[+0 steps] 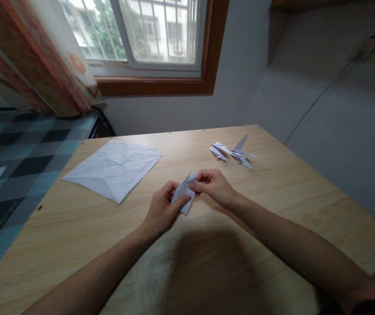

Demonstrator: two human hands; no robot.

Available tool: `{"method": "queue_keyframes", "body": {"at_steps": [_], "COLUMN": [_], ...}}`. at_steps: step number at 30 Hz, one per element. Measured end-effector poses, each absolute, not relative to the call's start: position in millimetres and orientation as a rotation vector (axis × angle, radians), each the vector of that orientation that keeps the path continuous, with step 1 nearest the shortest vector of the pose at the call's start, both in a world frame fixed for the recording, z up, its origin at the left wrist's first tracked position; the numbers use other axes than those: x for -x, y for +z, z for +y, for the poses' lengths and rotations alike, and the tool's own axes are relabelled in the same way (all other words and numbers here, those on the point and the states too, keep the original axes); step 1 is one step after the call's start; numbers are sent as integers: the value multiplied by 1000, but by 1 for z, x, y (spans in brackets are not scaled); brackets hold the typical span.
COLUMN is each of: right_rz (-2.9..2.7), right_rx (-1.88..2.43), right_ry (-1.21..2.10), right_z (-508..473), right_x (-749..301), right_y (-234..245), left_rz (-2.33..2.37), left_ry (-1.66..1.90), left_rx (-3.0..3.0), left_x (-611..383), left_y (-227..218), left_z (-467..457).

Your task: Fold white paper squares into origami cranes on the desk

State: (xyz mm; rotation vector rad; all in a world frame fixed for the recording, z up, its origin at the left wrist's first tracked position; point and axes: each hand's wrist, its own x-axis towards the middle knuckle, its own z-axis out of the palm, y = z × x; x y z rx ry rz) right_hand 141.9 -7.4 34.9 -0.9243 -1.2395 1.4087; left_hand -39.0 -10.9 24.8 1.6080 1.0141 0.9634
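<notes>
A small piece of folded white paper (184, 191) is held between my two hands above the middle of the table. My left hand (163, 208) grips its lower left side, thumb lying across the front. With thumb and fingers pinched together, my right hand (214, 186) holds the paper's upper right edge. The paper tilts, its narrow top pointing up and to the right. Its back side and the fingertips behind it are hidden.
Creased white paper sheets (118, 168) lie flat at the table's left. Folded paper figures (233, 153) rest at the back right. The wooden table (134, 271) stands by a window (161, 35), with a checked cloth surface (39, 144) to the left.
</notes>
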Motion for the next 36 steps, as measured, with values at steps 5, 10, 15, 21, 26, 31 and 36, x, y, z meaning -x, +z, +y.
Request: {"method": "queue_keyframes", "body": {"at_steps": [5, 10, 15, 21, 26, 31, 36], "right_rz": [-1228, -1229, -1142, -1182, -1194, -1274, -1332], "right_rx": [938, 1030, 1114, 650, 542, 626, 683], "right_ry": [1388, 1175, 908, 1488, 1608, 1506, 1342], "right_z": [-12, -14, -21, -30, -30, -36, -39], "right_x": [-135, -132, -127, -119, -118, -117, -116], "right_y": [30, 27, 25, 19, 18, 18, 17], "left_rz": [1015, 1107, 1119, 759, 683, 676, 631], "left_ry": [898, 1092, 1359, 1074, 1016, 951, 936], "left_rx": [-1574, -1704, -2037, -1939, -1746, -1677, -1630], "left_x": [40, 40, 40, 43, 46, 46, 48], "left_y": [22, 22, 27, 21, 13, 9, 6], "left_z": [-9, -10, -18, -16, -10, -9, -8]}}
